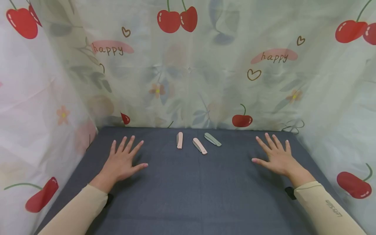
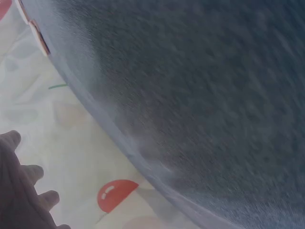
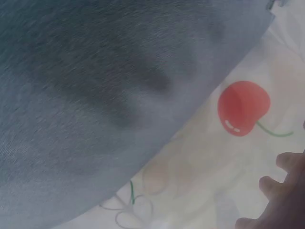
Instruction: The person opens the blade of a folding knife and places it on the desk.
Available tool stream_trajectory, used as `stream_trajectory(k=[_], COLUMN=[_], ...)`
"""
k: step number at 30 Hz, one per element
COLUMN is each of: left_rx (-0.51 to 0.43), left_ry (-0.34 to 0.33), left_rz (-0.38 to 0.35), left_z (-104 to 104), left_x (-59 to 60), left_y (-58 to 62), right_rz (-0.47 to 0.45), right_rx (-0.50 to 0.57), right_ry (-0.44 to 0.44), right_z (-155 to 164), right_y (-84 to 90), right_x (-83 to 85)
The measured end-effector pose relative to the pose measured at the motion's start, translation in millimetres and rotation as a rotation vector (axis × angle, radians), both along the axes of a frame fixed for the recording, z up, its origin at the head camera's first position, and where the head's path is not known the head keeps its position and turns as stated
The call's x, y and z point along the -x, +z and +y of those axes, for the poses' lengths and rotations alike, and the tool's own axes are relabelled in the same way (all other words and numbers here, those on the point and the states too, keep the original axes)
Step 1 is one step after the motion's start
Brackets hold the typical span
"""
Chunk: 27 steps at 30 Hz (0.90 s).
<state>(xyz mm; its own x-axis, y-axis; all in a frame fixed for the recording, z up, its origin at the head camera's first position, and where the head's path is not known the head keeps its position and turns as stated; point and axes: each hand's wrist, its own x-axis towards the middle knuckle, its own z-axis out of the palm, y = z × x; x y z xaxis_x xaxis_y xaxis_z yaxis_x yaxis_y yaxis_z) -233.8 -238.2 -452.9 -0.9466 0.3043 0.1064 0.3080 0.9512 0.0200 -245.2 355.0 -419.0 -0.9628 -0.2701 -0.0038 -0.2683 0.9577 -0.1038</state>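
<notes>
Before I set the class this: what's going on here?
A person's bare left hand and right hand are spread open above a dark grey cloth surface, holding nothing. Between them, near the far edge, lie a slim pale pink clipper, a second slim pink clipper and a slim green clipper, apparently nail clippers, all untouched.

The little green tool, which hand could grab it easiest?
Probably the right hand. In the head view it is empty and nearer to the green tool than the left hand, which would have a pink tool in between.
</notes>
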Motion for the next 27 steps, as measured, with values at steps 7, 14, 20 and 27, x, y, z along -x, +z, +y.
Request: stream_trajectory(k=[7,14,20,27], left_rx=[-0.031,-0.061,-0.101,-0.152], left_ry=[-0.013,0.009,0.024,0.017], left_rz=[-0.003,-0.001,0.006,-0.029], left_z=[9,19,30,47], left_x=[0.3,2.6,4.3,5.9], left_y=[-1.3,-2.4,-1.8,-5.2], right_rz=[0.005,0.004,-0.014,-0.016], right_rx=[0.034,0.102,0.159,0.207], right_ry=[0.001,0.006,0.006,0.007], right_z=[-9,-24,-40,-58], right_y=[-1.8,-2.3,0.0,-4.6], right_x=[2.9,7.9,14.0,21.8])
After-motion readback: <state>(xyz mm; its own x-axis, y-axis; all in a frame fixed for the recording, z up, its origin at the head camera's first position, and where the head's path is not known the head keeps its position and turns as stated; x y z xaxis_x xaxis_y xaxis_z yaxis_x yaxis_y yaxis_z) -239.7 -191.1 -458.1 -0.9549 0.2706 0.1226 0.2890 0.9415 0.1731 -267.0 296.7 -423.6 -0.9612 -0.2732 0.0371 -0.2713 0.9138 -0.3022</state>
